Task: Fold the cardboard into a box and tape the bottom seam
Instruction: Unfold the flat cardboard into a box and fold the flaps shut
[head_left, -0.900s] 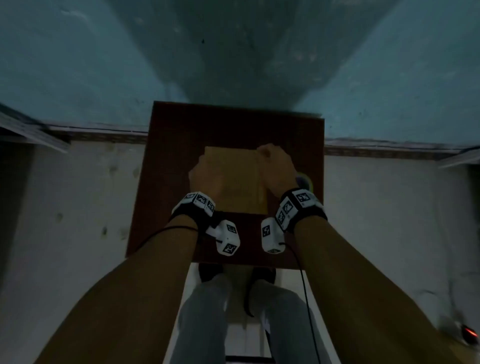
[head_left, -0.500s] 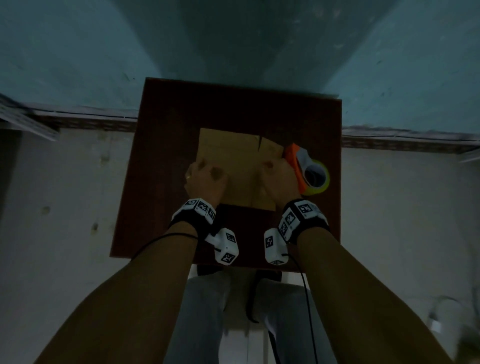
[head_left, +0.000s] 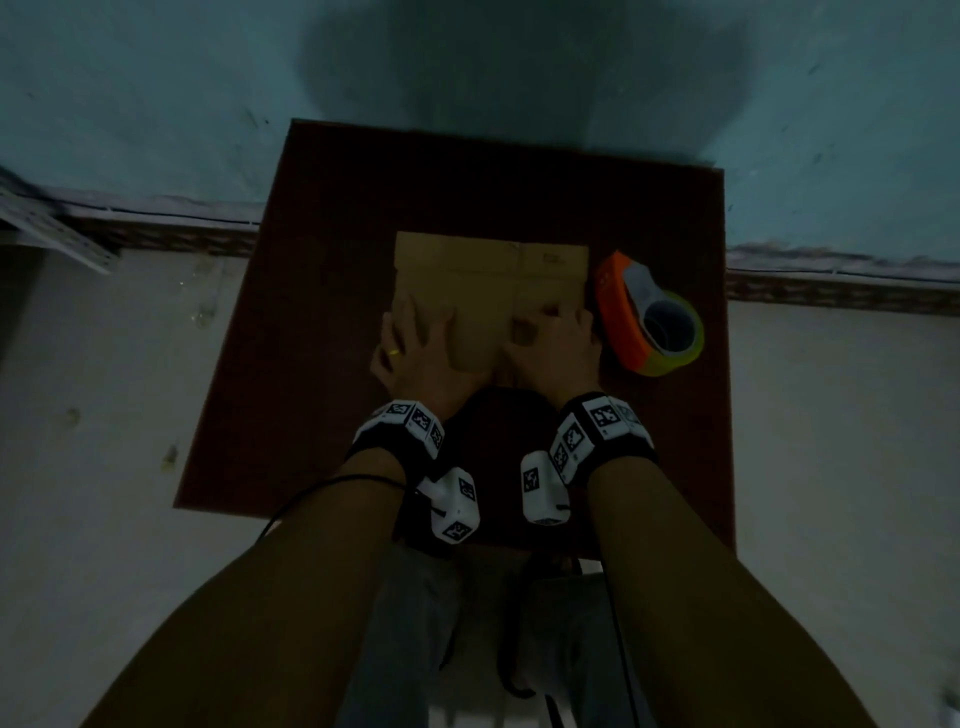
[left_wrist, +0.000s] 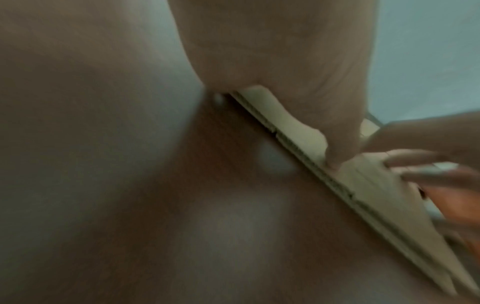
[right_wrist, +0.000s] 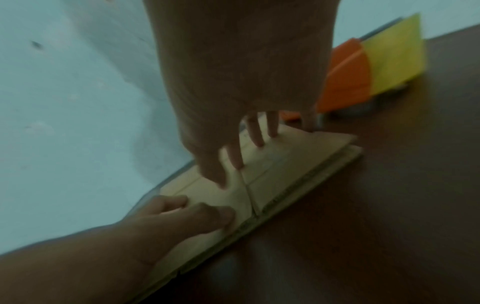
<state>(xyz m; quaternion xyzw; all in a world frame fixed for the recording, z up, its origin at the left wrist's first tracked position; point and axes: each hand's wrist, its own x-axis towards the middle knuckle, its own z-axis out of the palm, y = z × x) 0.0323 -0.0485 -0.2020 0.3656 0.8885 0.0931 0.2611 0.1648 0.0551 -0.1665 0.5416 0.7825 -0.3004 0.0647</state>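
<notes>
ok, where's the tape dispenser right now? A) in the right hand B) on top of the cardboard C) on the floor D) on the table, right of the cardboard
D: the orange tape dispenser sits on the table just right of the flat cardboard; both the left hand and right hand rest on the cardboard.

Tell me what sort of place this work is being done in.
Probably a plain room at home or a small workshop, not a factory line. A small dark red-brown table stands against a bare teal wall on a pale floor, holding only flat cardboard and a tape dispenser.
</notes>
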